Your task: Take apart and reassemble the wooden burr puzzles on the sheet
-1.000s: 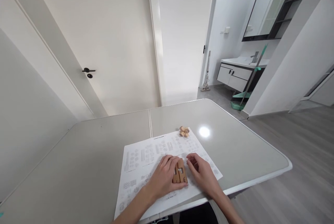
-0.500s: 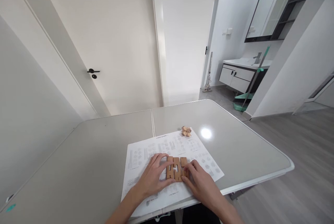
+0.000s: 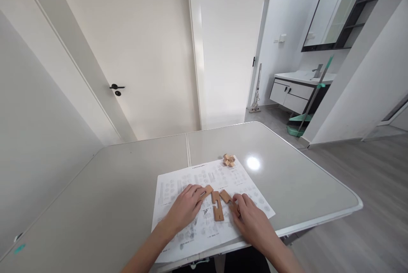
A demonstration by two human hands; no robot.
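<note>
Three flat wooden puzzle pieces lie over a printed instruction sheet (image 3: 204, 239). My left hand (image 3: 185, 207) grips the left piece (image 3: 208, 189), which has a slot and is turned at a slant; its lower end is hidden under my fingers. The middle piece (image 3: 218, 211), notched on one side, rests upright on the paper, touched by neither hand. My right hand (image 3: 250, 215) is closed on the right piece (image 3: 225, 196), also slanted, its lower part partly covered by my fingers.
An assembled wooden burr puzzle (image 3: 228, 160) sits at the sheet's far right corner. The grey table (image 3: 127, 205) has a pale raised edge. Beyond it are a white door (image 3: 153, 52), a washbasin cabinet (image 3: 291, 94), and a green broom and dustpan (image 3: 296, 130).
The three pieces stood side by side. My left hand has swung the left piece outward to a slant, and my right hand has pulled the right piece rightward. The middle piece stays.
</note>
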